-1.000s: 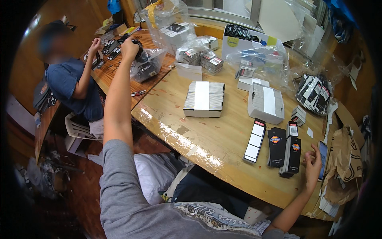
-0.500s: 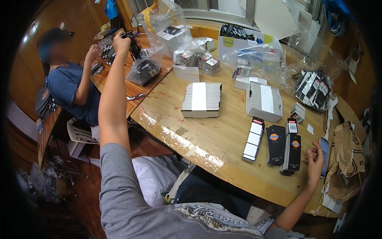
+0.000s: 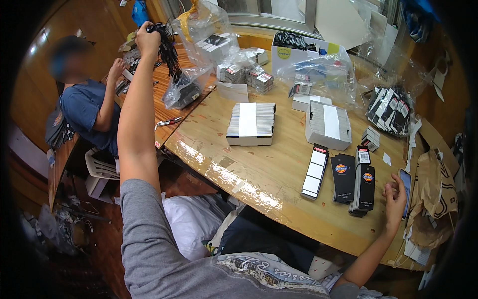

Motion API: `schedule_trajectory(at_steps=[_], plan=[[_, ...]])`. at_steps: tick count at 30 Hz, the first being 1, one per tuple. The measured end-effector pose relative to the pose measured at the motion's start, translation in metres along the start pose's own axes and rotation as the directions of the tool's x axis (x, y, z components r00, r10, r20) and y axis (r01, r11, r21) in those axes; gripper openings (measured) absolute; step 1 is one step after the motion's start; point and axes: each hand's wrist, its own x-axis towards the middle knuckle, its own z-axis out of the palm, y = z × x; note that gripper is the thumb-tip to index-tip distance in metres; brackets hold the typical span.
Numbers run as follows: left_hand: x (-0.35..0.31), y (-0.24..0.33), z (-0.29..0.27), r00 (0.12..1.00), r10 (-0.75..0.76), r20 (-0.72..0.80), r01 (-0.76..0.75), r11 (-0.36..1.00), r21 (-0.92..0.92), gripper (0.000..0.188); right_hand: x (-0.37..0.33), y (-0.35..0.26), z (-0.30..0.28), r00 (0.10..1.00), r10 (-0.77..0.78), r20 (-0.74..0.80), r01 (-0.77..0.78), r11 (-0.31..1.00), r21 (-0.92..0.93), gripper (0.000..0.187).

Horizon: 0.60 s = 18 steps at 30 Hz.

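**Left hand lifts a bunch of black cords above a bag**

We see the left hand (image 3: 148,41) raised far out over the wooden table (image 3: 279,164), its fingers closed around the top of a bunch of black cords (image 3: 168,50). The cords hang down from the fist, and their lower ends drop into an open clear plastic bag (image 3: 184,89) that sits near the table's left edge. More of the same dark cords lie inside that bag.

The right hand (image 3: 396,199) rests at the table's near right edge. Its fingers are loosely curled and touch the side of a blue phone (image 3: 406,184) lying flat there; we cannot tell whether it grips the phone. Just left of the hand lies a stack of black tags (image 3: 362,187), and beside that a long black and white card (image 3: 314,172).

Two white boxes of cards (image 3: 251,124) stand side by side in the middle of the table. Behind them are more clear bags stuffed with small packs (image 3: 249,74).

At the far left another person in a blue shirt (image 3: 82,109) sits at the table, hands up by a pile of things.
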Motion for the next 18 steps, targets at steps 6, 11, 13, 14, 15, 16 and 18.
schedule_trajectory(at_steps=[6, 11, 13, 14, 15, 16, 18], plan=[[0.028, 0.028, -0.013, 0.994, 0.087, -0.066, -0.093, 0.991, -0.095, 0.014, 0.001, 0.002, -0.001, 1.0, -0.008, 0.001, 0.008, 0.999, 0.038, 0.031], [0.071, 0.037, -0.02, 0.981, 0.188, -0.055, -0.195, 0.924, -0.329, 0.012, 0.002, 0.0, 0.0, 1.0, -0.019, 0.015, 0.019, 0.999, 0.037, 0.03], [0.024, 0.123, -0.021, 0.992, 0.116, -0.041, -0.122, 0.902, -0.413, 0.009, -0.002, 0.002, -0.005, 1.0, 0.003, -0.018, -0.003, 1.0, 0.03, 0.03], [0.033, 0.128, -0.03, 0.988, 0.147, -0.036, -0.148, 0.888, -0.436, 0.009, -0.003, 0.004, -0.006, 1.0, -0.007, -0.018, 0.008, 0.999, 0.052, 0.031], [0.036, 0.138, -0.03, 0.984, 0.175, -0.02, -0.164, 0.869, -0.466, 0.009, -0.004, 0.007, -0.008, 1.0, -0.007, -0.025, 0.008, 0.998, 0.067, 0.031], [0.038, 0.148, -0.03, 0.979, 0.205, -0.003, -0.179, 0.847, -0.501, 0.008, -0.004, 0.008, -0.01, 0.999, -0.042, -0.016, 0.043, 0.996, 0.077, 0.031], [0.034, 0.174, -0.022, 0.974, 0.227, 0.01, -0.184, 0.813, -0.552, 0.011, -0.005, 0.005, -0.013, 0.995, -0.096, -0.023, 0.097, 0.992, 0.079, 0.03]])
